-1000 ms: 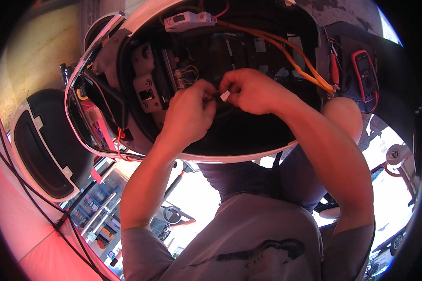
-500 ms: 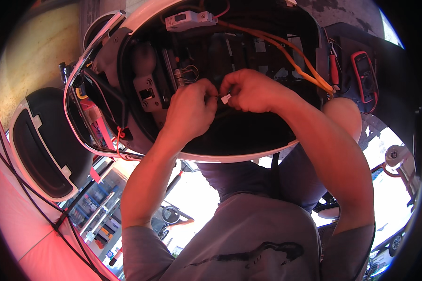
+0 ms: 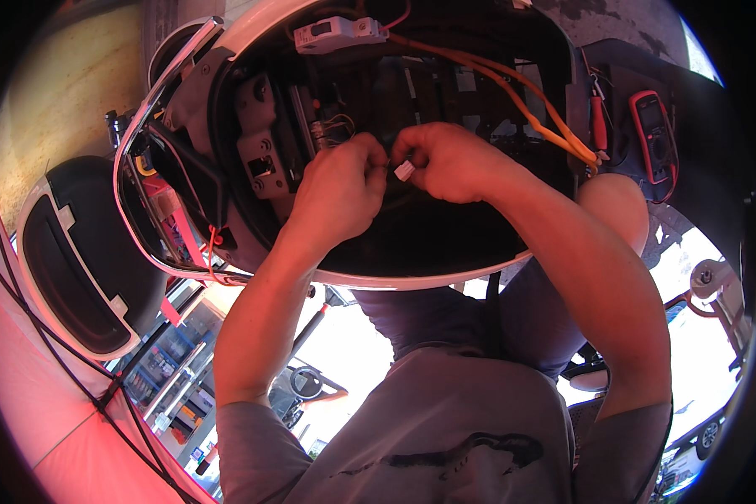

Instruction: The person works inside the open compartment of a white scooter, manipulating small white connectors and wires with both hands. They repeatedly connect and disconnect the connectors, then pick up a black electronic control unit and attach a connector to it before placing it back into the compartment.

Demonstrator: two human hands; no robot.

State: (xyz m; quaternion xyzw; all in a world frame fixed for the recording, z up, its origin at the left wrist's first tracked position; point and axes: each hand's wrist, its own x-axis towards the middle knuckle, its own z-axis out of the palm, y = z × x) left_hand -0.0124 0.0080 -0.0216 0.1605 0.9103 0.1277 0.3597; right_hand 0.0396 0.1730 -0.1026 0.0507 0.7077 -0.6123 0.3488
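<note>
White connector (image 3: 404,170) sits pinched at the fingertips of my right hand (image 3: 449,161), over the dark open compartment (image 3: 445,244) of the white-rimmed body. My left hand (image 3: 340,189) is curled tight just beside it, but I cannot tell what it grips; its fingers hide the wire. Orange cables (image 3: 521,101) run behind, partly covered by my knuckles.

Small white plastic connector (image 3: 404,170), pinched between both hands' fingertips, inside open black compartment, wires behind.
</note>
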